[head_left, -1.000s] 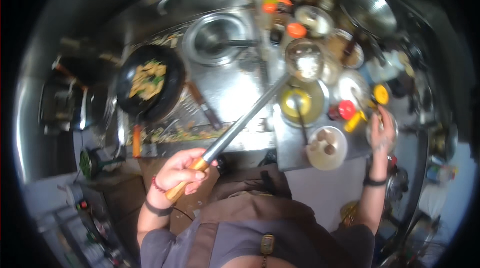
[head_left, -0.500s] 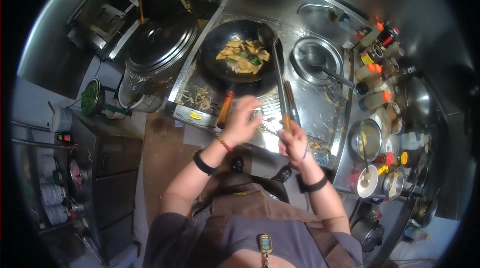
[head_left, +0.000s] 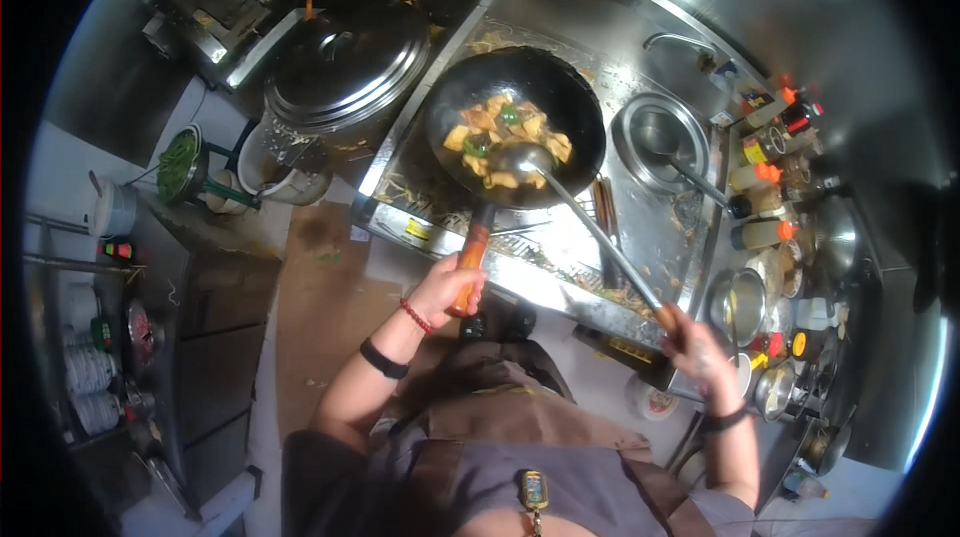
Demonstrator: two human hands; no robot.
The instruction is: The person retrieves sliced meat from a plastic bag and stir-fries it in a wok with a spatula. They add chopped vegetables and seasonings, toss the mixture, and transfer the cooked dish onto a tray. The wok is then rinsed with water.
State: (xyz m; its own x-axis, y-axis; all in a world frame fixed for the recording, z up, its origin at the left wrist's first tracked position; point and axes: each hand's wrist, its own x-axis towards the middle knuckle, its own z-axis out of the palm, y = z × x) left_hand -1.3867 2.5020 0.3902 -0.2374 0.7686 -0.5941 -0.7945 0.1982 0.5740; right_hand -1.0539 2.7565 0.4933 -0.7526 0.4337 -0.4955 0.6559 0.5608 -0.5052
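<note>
A black wok (head_left: 570, 87) sits on the steel stove, with golden slices of food (head_left: 482, 119) and some green pieces in it. My left hand (head_left: 450, 289) is wrapped round the wok's wooden handle (head_left: 472, 255), below the wok's near edge. In my right hand (head_left: 697, 349), out to the right, is the wooden grip end of a long ladle (head_left: 598, 234). The ladle's bowl rests among the food on the right near side of the wok. Whether its bowl holds any food cannot be made out.
Right of the wok, a round steel pot (head_left: 628, 134) with another ladle is set into the stove (head_left: 590, 287). Bottles and bowls (head_left: 742, 307) line the right side. A large lidded pot (head_left: 345, 67) stands on the left, near a basket of green vegetables (head_left: 180, 165).
My left hand has come down onto the wok handle and closed round it. The right hand has swung right, bringing the ladle's bowl down into the food, which has shifted.
</note>
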